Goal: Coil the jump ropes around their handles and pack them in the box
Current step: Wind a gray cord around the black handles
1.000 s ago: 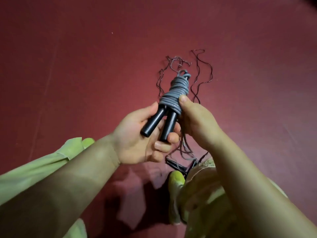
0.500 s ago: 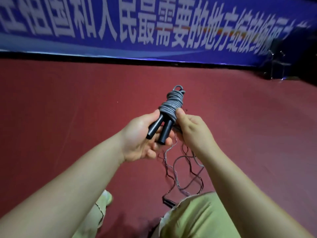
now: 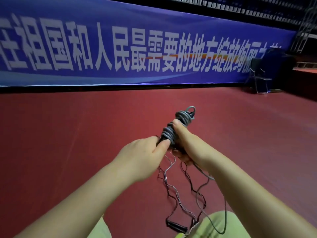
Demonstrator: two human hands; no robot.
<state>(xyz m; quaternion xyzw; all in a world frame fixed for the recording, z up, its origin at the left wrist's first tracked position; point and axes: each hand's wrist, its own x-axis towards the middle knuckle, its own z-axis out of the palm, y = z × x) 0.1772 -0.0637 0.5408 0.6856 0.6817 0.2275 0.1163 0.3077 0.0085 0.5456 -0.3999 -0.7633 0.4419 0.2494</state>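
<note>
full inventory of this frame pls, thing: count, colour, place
Grey rope coiled round black handles: 1, grey, held in both hands at centre.
Thin loose jump ropes: count unclear, dark and pale, tangled on floor below hands.
Black handle: 1 visible, on floor near knee.
Red floor: 1, red.
Blue banner with white characters: 1, along far wall.
Folding chair: 1, dark, far right.
Left hand: grips bundle's near end.
Right hand: grips coil.
</note>
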